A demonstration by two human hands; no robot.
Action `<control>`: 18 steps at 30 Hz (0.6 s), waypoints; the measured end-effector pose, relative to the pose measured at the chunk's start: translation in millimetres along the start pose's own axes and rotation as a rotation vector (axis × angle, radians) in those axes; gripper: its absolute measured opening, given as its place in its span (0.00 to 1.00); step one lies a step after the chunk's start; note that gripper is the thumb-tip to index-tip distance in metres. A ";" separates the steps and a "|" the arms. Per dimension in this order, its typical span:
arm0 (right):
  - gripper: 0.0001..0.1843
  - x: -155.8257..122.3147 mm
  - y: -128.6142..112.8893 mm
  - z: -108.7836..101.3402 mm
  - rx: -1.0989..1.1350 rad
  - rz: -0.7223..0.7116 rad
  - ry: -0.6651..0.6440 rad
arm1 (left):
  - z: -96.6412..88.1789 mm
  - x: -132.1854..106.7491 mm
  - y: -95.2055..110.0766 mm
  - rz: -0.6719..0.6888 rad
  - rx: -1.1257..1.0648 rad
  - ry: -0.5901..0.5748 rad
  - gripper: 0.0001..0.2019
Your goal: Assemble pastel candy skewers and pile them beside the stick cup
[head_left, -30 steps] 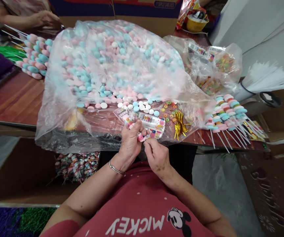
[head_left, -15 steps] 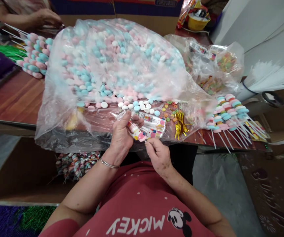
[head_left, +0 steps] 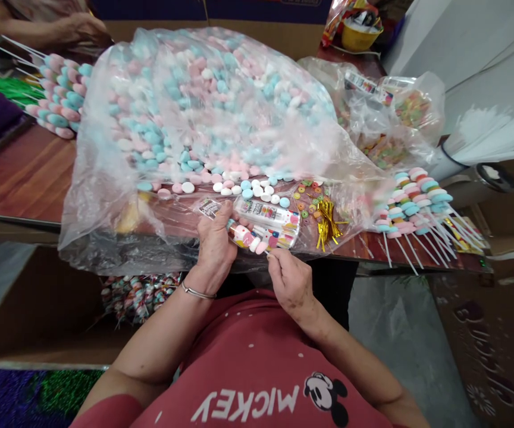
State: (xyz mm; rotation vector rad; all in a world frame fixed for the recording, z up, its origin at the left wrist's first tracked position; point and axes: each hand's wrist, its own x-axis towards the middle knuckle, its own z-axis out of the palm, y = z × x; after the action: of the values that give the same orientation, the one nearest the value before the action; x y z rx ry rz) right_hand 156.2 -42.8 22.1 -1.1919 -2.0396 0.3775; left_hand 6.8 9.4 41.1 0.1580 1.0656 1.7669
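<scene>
My left hand (head_left: 216,242) is closed around a small clear printed bag (head_left: 236,233), its thumb on top and the label end sticking out past it. A candy skewer (head_left: 257,245) lies partly in that bag, with white and pink candies showing at the near end. Its white stick is pinched between the thumb and fingers of my right hand (head_left: 291,277). Just beyond the hands lies a stack of flat printed bags (head_left: 268,213). Gold twist ties (head_left: 327,226) sit in a bunch to the right, beside loose ring candies (head_left: 307,202).
A big clear sack (head_left: 221,107) of pastel candies covers the table's middle. Finished skewers (head_left: 413,199) are piled at right and more skewers (head_left: 63,98) at left. White sticks (head_left: 491,137) stand in a container. Below left, a carton (head_left: 38,309) holds wrapped skewers. Another person's hand (head_left: 85,30) is at upper left.
My left hand has shifted slightly left with the bag, and its label end now shows above the thumb. My right hand has moved slightly right, still pinching the stick.
</scene>
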 end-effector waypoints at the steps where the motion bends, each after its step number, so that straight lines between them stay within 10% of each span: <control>1: 0.15 0.1 -0.2 -1.1 0.045 0.053 -0.032 | -0.6 1.3 1.0 0.015 -0.007 0.002 0.17; 8: 0.16 5.7 -3.0 -4.3 0.602 0.533 -0.251 | 0.5 2.0 4.4 0.004 -0.006 -0.008 0.17; 18: 0.14 12.3 -11.2 5.7 0.921 0.682 -0.290 | 10.2 -20.7 -10.4 -0.070 0.012 -0.108 0.21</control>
State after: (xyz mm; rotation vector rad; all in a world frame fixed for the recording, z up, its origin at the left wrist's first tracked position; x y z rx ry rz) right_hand 141.3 -37.8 30.0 -1.1950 -1.2851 1.6775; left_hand 29.3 -0.5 47.1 0.2181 0.9923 1.6708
